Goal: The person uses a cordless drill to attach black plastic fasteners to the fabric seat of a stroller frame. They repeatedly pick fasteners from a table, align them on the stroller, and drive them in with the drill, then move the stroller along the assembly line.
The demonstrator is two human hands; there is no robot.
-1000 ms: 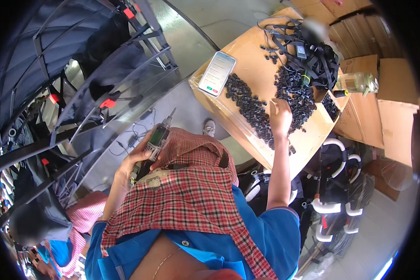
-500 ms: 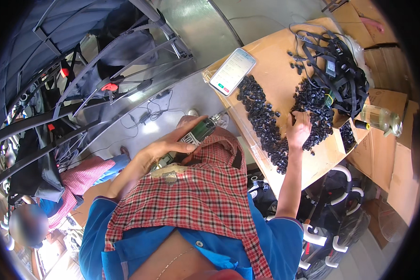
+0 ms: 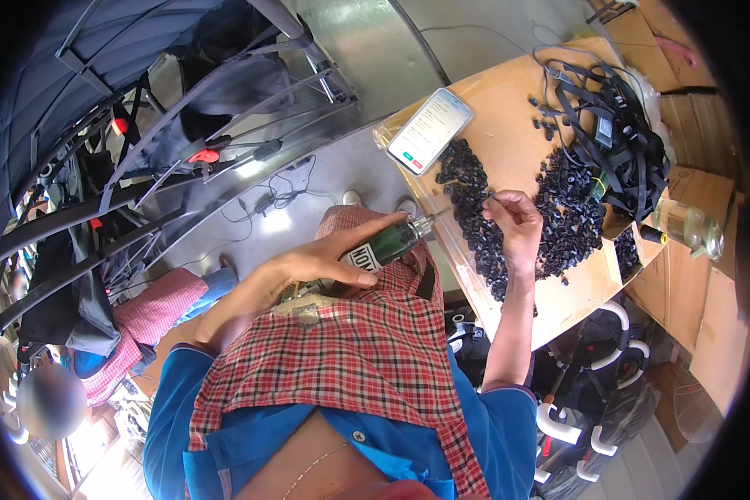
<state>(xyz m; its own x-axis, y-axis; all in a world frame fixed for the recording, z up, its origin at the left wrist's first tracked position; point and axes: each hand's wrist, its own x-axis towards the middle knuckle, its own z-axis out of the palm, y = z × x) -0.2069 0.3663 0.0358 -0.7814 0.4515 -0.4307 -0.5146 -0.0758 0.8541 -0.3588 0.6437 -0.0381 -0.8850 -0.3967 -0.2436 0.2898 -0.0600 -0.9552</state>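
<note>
The left hand [image 3: 308,271] gripped a green electric screwdriver [image 3: 379,246], its tip pointing toward the right hand [image 3: 515,223], which pinched a small black part [image 3: 489,198] between its fingertips just above the bench [image 3: 508,92]. Heaps of small black plastic parts [image 3: 475,212] lay across the bench's cardboard-covered top, beside a smartphone [image 3: 430,130] with a lit screen. A tangle of black straps [image 3: 617,133] lay at the far end, and a clear bottle [image 3: 683,227] rested near cardboard boxes [image 3: 708,283]. A red plaid cloth [image 3: 366,358] covered the person's lap.
</note>
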